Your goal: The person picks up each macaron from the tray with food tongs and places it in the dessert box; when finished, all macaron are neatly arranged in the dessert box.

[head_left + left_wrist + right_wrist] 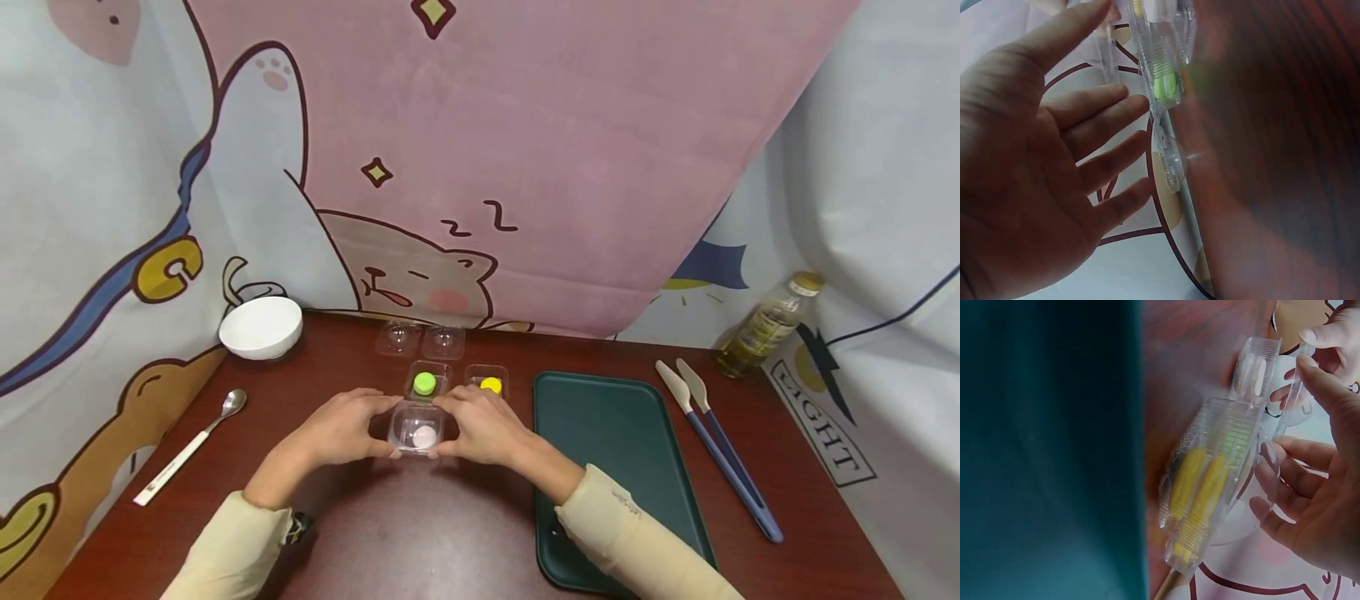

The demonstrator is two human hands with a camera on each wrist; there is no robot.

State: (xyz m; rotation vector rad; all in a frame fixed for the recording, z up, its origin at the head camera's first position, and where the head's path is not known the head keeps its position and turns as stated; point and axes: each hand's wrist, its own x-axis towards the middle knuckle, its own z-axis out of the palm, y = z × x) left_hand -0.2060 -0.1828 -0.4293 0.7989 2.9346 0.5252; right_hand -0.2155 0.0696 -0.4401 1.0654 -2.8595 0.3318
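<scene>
While my left hand (341, 429) and right hand (483, 425) pinch a lid (1294, 397), a box (1265, 345) sits beneath.
Inside it lies a pale disc (423, 437).

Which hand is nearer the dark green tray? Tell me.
Right. The right hand is just left of the dark green tray, its sleeve over it; the left hand is farther left, on the other side of the clear plastic lid.
</scene>
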